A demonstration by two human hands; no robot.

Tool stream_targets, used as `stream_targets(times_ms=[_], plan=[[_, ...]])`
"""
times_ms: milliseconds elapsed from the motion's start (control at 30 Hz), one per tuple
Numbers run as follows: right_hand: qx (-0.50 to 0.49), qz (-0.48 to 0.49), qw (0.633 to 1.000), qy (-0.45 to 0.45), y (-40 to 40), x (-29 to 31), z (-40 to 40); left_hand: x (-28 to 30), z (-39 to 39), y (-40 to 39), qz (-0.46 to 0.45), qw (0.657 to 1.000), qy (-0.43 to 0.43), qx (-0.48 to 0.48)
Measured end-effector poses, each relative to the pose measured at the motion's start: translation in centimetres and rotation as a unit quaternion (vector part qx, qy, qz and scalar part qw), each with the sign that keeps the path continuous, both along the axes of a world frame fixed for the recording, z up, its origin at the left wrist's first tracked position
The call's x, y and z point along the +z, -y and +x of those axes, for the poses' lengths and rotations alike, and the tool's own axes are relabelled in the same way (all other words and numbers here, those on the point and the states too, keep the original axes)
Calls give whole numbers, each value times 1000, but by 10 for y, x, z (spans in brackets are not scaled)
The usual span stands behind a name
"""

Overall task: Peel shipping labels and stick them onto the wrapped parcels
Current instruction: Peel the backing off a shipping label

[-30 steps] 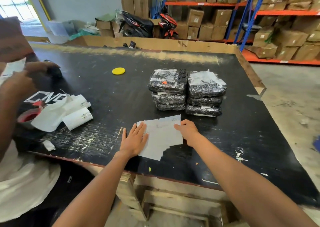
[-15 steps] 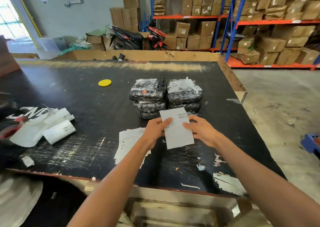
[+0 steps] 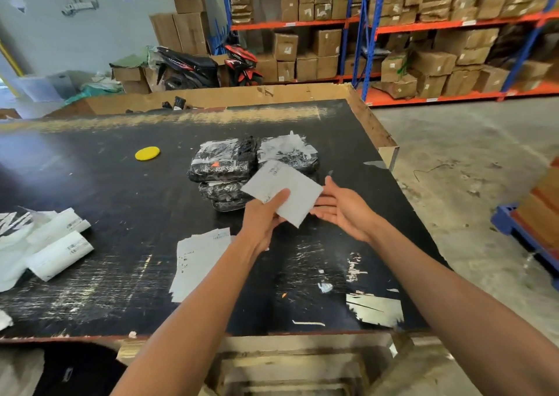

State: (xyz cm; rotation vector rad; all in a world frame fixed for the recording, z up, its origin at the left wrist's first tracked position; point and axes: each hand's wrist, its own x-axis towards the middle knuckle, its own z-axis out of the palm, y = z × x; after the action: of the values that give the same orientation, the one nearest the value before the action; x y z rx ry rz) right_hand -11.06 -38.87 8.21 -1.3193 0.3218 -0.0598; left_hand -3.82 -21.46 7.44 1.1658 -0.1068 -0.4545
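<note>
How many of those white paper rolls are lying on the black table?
2, both near the black table's left edge: one white paper roll farther back, another white paper roll just in front. The crumpled white sheet beside them may hide more.

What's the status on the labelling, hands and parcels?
Left hand pinches one label, lifted off the table. Right hand open beside its edge. Parcels stacked just behind, nothing between. Spare labels lie on the table.

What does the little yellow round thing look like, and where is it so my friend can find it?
Look at the big black table. Left of the stacked wrapped parcels, toward the far side, lies a flat yellow disc. It lies alone, the only bright yellow thing among white papers and black parcels.
</note>
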Motion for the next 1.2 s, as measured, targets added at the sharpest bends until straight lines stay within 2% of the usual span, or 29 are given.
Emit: stream_targets(times_ms=[167, 533, 733, 800, 867, 967, 1033, 1067, 1100, 1200], plan=[[38, -8, 999, 16, -5, -6, -1, -3, -1, 4, -30, 997, -1, 67], [25, -60, 998, 19, -12, -8, 2, -6, -4, -1, -35, 996, -12, 75], [42, -74, 996, 41, -17, -6, 5, -6, -7, -1, -15, 992, -116, 51], [40, -73, 995, 53, -18, -4, 7, -6, -6, -2, 29, 989, -142, 29], [31, -65, 995, 66, -18, -3, 9, -3, -6, -5, 141, 977, -157, -42], [21, -56, 995, 80, -16, -1, 11, 5, -6, -10, 338, 920, -80, -184], [27, -61, 995, 79, -12, 0, 10, 14, -5, -14, 428, 875, -1, -227], [30, -66, 995, 75, -11, 1, 10, 18, -4, -15, 444, 869, 35, -218], [31, -70, 995, 70, -10, 1, 9, 20, -2, -15, 434, 878, 79, -186], [30, -93, 994, 57, -10, 2, 10, 22, 4, -12, 302, 927, 220, -33]])
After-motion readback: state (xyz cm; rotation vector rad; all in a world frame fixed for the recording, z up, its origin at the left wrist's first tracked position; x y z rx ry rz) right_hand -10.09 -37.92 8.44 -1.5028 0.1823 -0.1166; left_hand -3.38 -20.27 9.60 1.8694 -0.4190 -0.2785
